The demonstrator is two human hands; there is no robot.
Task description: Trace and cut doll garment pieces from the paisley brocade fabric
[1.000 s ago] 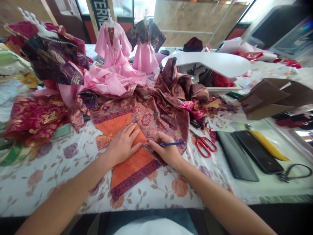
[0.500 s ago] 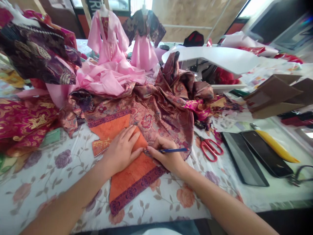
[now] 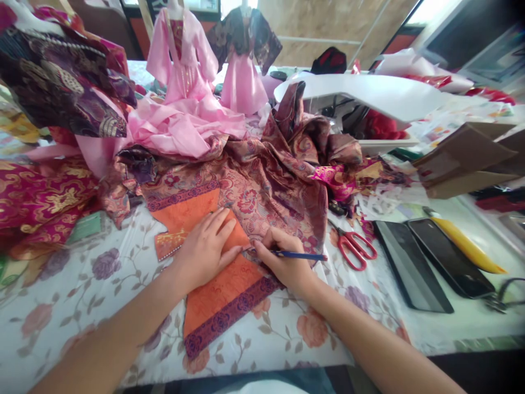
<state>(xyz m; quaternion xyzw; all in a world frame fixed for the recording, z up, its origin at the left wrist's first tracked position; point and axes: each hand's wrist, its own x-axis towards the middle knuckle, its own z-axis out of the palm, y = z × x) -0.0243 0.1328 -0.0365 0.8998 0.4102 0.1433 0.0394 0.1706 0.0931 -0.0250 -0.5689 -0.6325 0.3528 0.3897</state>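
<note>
My left hand (image 3: pixel 211 246) lies flat with fingers stretched over a small orange garment piece (image 3: pixel 229 284) that has purple patterned bands along two ends. In my right hand (image 3: pixel 285 257) is a blue pencil (image 3: pixel 301 255), pinched between thumb and fingers. Its hidden or very small tip is close to the right edge of the orange cloth, beside my left fingertips. Beneath the orange piece spreads a copper-brown brocade fabric (image 3: pixel 262 191), flat near my hands and bunched up farther back. A gold-decorated part with a beaded edge (image 3: pixel 170 243) shows left of my left hand.
Red-handled scissors (image 3: pixel 356 249) lie right of my right hand. Farther right are a black phone (image 3: pixel 451 257), a dark flat case (image 3: pixel 412 268) and a yellow cutter (image 3: pixel 467 243). Dressed doll forms (image 3: pixel 180 60) stand behind pink cloth. A cardboard box (image 3: pixel 463 158) sits at right.
My right hand has shifted slightly right, and the pencil has moved right with it, away from the left fingertips. My left hand stays on the orange cloth.
</note>
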